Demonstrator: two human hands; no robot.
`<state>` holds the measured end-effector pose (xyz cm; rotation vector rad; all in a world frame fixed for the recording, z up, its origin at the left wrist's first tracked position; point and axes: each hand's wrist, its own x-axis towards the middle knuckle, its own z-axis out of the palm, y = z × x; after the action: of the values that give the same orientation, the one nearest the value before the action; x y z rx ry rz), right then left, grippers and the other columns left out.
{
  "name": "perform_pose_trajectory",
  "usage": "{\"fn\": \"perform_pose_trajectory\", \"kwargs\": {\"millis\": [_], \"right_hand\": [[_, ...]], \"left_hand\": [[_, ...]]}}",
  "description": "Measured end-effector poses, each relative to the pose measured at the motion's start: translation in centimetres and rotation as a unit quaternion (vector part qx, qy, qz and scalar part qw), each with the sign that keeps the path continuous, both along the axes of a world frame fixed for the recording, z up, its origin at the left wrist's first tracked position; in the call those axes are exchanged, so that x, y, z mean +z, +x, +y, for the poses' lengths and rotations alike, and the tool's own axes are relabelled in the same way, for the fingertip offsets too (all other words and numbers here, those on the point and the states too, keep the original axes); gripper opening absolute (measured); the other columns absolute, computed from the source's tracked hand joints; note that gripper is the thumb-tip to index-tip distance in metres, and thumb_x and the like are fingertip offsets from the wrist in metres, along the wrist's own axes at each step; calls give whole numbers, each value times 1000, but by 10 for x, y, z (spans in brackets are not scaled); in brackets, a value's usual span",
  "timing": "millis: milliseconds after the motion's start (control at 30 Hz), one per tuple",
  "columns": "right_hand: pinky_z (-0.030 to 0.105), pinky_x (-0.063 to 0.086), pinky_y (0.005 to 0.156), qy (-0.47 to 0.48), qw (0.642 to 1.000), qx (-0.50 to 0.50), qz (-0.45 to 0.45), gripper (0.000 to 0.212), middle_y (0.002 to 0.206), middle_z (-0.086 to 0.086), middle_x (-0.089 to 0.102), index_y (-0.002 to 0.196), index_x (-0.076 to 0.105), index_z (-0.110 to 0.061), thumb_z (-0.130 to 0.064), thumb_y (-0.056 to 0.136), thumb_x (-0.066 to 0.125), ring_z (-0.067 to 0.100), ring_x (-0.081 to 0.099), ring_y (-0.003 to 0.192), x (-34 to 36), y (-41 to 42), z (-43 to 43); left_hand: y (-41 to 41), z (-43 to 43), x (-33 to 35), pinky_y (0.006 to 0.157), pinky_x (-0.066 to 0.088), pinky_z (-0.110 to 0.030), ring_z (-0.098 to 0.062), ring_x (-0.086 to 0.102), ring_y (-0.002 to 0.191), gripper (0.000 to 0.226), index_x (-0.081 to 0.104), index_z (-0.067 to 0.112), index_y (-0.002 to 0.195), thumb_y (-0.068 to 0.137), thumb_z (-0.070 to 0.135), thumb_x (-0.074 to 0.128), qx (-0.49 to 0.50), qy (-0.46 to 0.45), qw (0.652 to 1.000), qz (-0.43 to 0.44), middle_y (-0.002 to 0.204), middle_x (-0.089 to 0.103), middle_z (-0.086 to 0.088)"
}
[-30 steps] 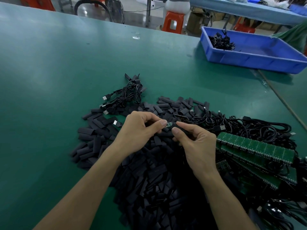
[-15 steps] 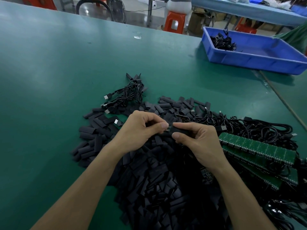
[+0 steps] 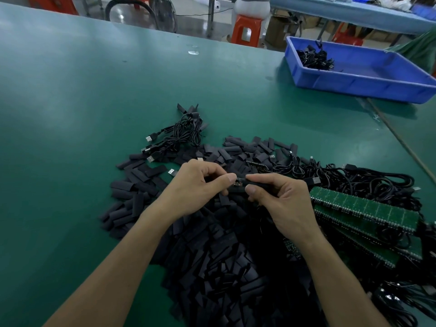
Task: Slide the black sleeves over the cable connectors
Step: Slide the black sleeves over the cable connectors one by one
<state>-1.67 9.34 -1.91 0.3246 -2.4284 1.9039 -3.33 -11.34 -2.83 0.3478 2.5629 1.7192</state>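
Head view puts your left hand and right hand almost touching, just above the dark heap, and both are closed in pinches. Your left thumb and curled fingers grip the connector, of which only a small patch shows between the two thumbs. Your right thumb and forefinger grip the black sleeve.

The sleeve's long axis runs nearly level, left to right across your view, with its open mouth pointing left at the connector. How far it has gone on is hidden by your fingers, so I cannot tell.

To do this step well, you would likely keep connector and sleeve on one straight line. Pinch the sleeve lightly by its edges so the mouth does not flatten, then push from the right while your left hand holds firm. A tilt between the two would probably make the sleeve catch on a corner.

Below your hands lies the heap of loose sleeves, spread over the green bench. A small bundle of cables sits beyond it. To your right are a larger tangle of cables and green circuit strips, with a blue tray far off at the bench's right
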Motion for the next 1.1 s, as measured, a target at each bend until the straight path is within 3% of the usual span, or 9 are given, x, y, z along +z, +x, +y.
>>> {"fn": "perform_pose_trajectory", "kwargs": {"millis": [100, 233, 333, 433, 500, 600, 700, 867, 1100], "right_hand": [[27, 59, 72, 19, 1000, -5, 15, 20, 76, -2, 75, 96, 76, -27, -11, 83, 78, 13, 71, 71, -1, 1, -2], [36, 61, 77, 26, 999, -20, 17, 25, 83, -5, 77, 95, 76, -29, -9, 82, 80, 13, 73, 78, -2, 1, -2], [37, 61, 82, 22, 999, -29, 12, 28, 90, -5, 77, 99, 76, -30, -10, 81, 81, 13, 74, 84, -2, 0, -3], [37, 60, 85, 26, 999, -24, 11, 27, 94, -5, 77, 101, 76, -29, -12, 80, 81, 12, 74, 90, -3, 0, -4], [38, 60, 85, 22, 999, -23, 14, 27, 95, -5, 77, 101, 76, -28, -11, 81, 81, 12, 73, 91, -3, 1, -4], [37, 60, 84, 23, 999, -16, 21, 27, 94, -5, 77, 100, 76, -28, -11, 80, 82, 12, 73, 90, -2, 1, -3], [36, 60, 85, 29, 999, -8, 29, 29, 93, -6, 77, 98, 75, -31, -15, 76, 84, 11, 73, 90, -2, 1, -5], [27, 59, 82, 38, 997, -15, 58, 25, 91, -13, 77, 96, 75, -35, -30, 72, 79, 6, 73, 87, -1, 1, -7], [26, 60, 72, 24, 997, -20, 71, 17, 85, -10, 76, 93, 75, -33, -30, 76, 75, 10, 74, 77, -5, 2, -8]], "left_hand": [[0, -2, 3, 48, 35, -24, -10, 46, 49, 23, 74, 25, 77, 96, 36, 66, -9, 2, 1000, -15, 70, 73, -2], [1, -4, 3, 60, 51, -38, -24, 66, 63, 12, 76, 27, 80, 90, 33, 74, -3, 13, 1000, -27, 70, 75, 5], [1, -5, 2, 68, 56, -25, -14, 73, 71, 6, 77, 27, 83, 87, 32, 77, 11, 36, 999, -20, 73, 76, 7], [0, -4, 2, 60, 52, -35, -24, 69, 65, 11, 76, 29, 80, 88, 36, 75, 21, 8, 999, -32, 69, 74, 7], [0, -5, 1, 52, 44, -24, -16, 59, 53, 16, 76, 28, 79, 90, 39, 72, 8, -11, 999, -49, 66, 74, 7], [0, -5, 3, 52, 40, -17, -7, 53, 53, 20, 77, 26, 79, 93, 38, 70, -17, -12, 998, -64, 67, 74, 6], [0, -5, 4, 64, 48, -31, -15, 61, 63, 16, 78, 23, 80, 92, 32, 72, -19, 16, 997, -67, 70, 75, 4], [1, -4, 5, 80, 57, -47, -15, 67, 70, 12, 78, 21, 82, 92, 27, 73, -19, 42, 996, -75, 72, 76, 2], [1, -4, 6, 79, 56, -43, -17, 68, 70, 12, 78, 19, 82, 92, 23, 73, -25, 47, 995, -83, 72, 76, 0]]}}
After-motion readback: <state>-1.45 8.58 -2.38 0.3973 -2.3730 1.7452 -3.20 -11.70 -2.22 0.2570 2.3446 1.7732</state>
